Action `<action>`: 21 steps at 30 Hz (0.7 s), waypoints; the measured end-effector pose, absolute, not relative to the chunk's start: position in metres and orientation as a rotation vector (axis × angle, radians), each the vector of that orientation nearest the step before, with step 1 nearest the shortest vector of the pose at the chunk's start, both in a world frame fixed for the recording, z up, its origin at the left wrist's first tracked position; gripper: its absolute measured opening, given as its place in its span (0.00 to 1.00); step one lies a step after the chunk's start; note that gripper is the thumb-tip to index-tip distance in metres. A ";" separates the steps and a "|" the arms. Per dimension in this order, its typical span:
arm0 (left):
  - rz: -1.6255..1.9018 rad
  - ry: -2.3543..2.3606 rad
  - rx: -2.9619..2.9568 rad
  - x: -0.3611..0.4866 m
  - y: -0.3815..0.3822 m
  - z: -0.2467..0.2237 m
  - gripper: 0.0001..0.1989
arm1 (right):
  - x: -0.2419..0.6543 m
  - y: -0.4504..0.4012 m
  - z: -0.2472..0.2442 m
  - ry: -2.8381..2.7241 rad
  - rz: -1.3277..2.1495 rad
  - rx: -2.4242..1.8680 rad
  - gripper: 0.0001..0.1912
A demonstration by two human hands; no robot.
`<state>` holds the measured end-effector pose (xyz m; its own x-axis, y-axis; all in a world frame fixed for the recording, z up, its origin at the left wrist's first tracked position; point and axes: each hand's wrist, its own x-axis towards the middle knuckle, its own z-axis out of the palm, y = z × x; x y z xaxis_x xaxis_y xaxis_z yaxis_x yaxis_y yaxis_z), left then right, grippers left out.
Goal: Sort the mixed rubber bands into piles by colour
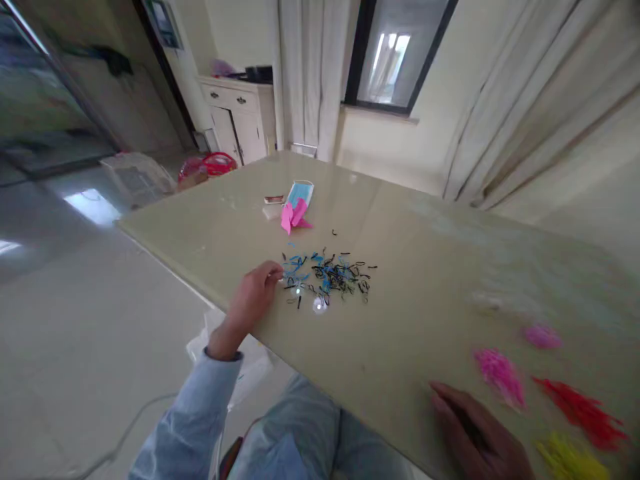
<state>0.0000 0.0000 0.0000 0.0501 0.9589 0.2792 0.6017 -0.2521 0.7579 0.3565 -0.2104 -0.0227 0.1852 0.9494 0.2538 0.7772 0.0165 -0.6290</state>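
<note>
A loose pile of small black and blue rubber bands (336, 275) lies spread on the table. My left hand (253, 297) is at the pile's left edge, beside the blue bands, with its fingertips pinched together. Whether a band sits between them is too small to tell. Over the near right part of the table is my right hand (477, 430), slightly blurred, its thumb and finger tips drawn together; anything in them cannot be made out. Beyond it lie a pink bunch (500, 378), a red bunch (583, 413) and a yellow bunch (573, 459) of thin strands or bands.
A blue face mask (301, 192), pink pieces (295, 216) and a small brown-and-white item (273, 199) lie behind the pile. Another pink bunch (543, 336) is at the right. The table edge (170, 270) runs along my left; a clear plastic bag (250, 363) hangs below it.
</note>
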 end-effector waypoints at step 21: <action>0.971 0.728 0.532 0.160 -0.075 0.034 0.15 | 0.332 -0.211 -0.012 -1.474 0.426 -1.673 0.09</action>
<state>0.1596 -0.0754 0.0336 0.3651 0.8778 -0.3101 -0.5442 0.4715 0.6939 0.3323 -0.2109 -0.0115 0.2492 0.9301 0.2697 0.6426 0.0496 -0.7646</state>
